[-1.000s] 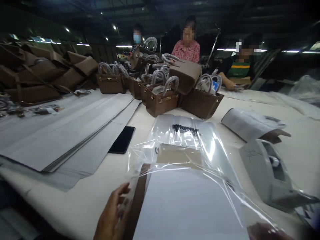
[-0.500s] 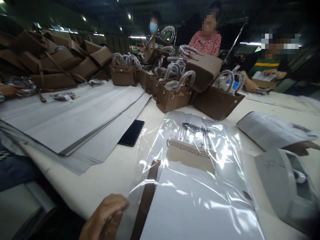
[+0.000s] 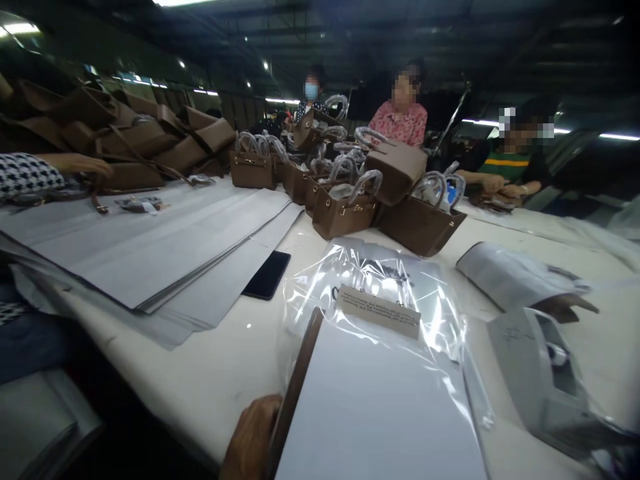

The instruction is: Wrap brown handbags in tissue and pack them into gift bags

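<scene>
In front of me, a transparent plastic bag (image 3: 450,327) with printed text lies around a brown handbag (image 3: 299,380). A large white sheet (image 3: 380,400) covers most of the handbag's face, and a beige strip (image 3: 377,312) shows at its far end. At the near left side, my left hand (image 3: 251,433) is closed against the handbag's brown edge, its fingertips partly hidden. My right hand is out of sight. To the right of the plastic bag stands a grey tape dispenser (image 3: 535,373).
Several brown handbags (image 3: 345,210) with wrapped handles stand at the table's middle. Grey paper sheets (image 3: 150,260) and a black phone (image 3: 267,275) lie left. A paper-wrapped item (image 3: 515,273) rests right. Co-workers sit across, and another person's arm (image 3: 55,170) reaches in at left.
My left hand has moved right, from the plastic bag's edge to the handbag's side. The handbag sits further into the plastic bag. At left, another person's arm has come further into view.
</scene>
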Motion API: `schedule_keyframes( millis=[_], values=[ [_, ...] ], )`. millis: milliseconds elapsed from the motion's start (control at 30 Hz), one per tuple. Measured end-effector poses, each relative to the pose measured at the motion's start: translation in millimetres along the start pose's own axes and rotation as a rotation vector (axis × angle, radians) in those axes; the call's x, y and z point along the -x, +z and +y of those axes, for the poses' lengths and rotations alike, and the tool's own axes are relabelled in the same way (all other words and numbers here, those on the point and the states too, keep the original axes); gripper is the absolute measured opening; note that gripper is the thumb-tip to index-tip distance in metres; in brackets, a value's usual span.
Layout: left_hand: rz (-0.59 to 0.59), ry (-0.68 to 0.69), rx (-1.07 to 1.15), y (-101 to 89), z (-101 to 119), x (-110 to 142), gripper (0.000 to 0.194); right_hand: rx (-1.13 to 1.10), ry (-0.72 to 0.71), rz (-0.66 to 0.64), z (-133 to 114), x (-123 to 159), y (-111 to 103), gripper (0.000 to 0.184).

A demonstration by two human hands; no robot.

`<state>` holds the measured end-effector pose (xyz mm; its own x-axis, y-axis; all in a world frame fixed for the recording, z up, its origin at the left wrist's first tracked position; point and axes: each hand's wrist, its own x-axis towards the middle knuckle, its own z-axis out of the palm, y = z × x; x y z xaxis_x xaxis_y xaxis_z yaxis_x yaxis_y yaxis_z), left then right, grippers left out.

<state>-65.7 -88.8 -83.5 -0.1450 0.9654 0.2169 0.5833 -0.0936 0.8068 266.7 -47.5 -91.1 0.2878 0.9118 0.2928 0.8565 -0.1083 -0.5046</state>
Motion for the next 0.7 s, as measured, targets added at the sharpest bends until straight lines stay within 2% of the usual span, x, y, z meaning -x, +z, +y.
schedule_keyframes(
  millis=[67, 167, 233, 300, 333, 433, 533, 633, 700],
  values=[
    [-0.135, -0.114, 0.121, -11.1, 18, -18, 0.02, -0.013, 0.001, -0.003, -12, 11, -10, 0.037],
    [-0.273, -0.143, 0.25, -27.2, 46, -59, 0.014, -0.031, -0.007, -0.008, -32, 25, -30, 0.043],
    [-0.349, -0.209, 0.264, -33.9, 63, -93, 0.008, -0.038, -0.018, -0.026, -47, 19, -47, 0.042],
    [-0.388, -0.225, 0.283, -39.1, 81, -128, 0.008, -0.051, -0.036, -0.085, -64, -5, -67, 0.041],
    [-0.379, -0.211, 0.296, -42.3, 92, -145, 0.008, -0.06, -0.049, -0.147, -72, -23, -79, 0.039],
    [-0.289, -0.122, 0.343, -60.6, 136, -191, 0.007, -0.123, -0.013, -0.182, -99, -84, -124, 0.037],
    [-0.165, -0.025, 0.391, -96.1, 198, -223, 0.012, -0.114, 0.046, -0.149, -128, -130, -179, 0.034],
    [-0.092, 0.052, 0.423, -138.6, 256, -232, 0.016, -0.171, 0.098, -0.031, -153, -147, -232, 0.025],
    [-0.063, 0.146, 0.476, -160.6, 279, -227, 0.017, -0.189, 0.014, 0.072, -159, -146, -258, 0.025]
  ],
)
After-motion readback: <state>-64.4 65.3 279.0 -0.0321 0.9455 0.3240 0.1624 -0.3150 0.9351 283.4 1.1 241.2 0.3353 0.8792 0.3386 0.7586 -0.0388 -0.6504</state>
